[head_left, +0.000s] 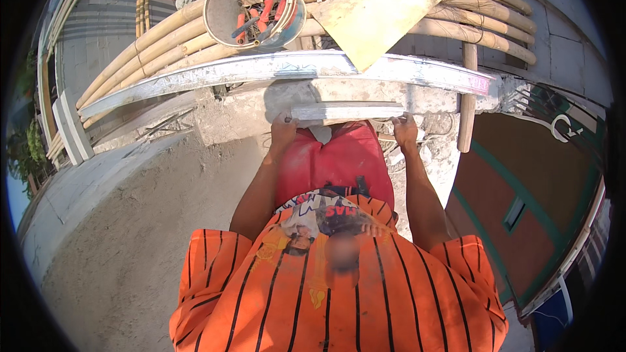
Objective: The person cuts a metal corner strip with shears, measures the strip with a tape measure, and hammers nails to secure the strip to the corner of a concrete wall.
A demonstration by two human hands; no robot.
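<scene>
In front of my red trousers I hold a short, pale grey metal profile [345,112] level, one end in each hand. My left hand [284,128] is closed on its left end, fingers wrapped at the edge. My right hand [405,129] grips the right end. Just beyond it runs a long silvery metal profile [241,72], with a pinkish mark near its right end. A small grey scrap [320,133] shows below the short piece, against my trousers.
A bucket [212,16] with orange-handled tools and a wooden block stands beyond the long profile, by bundled bamboo poles [163,39]. A yellowish board [381,10] leans across the poles. Rough concrete wall [150,221] is at left; a brown-and-green panelled surface [521,202] is at right.
</scene>
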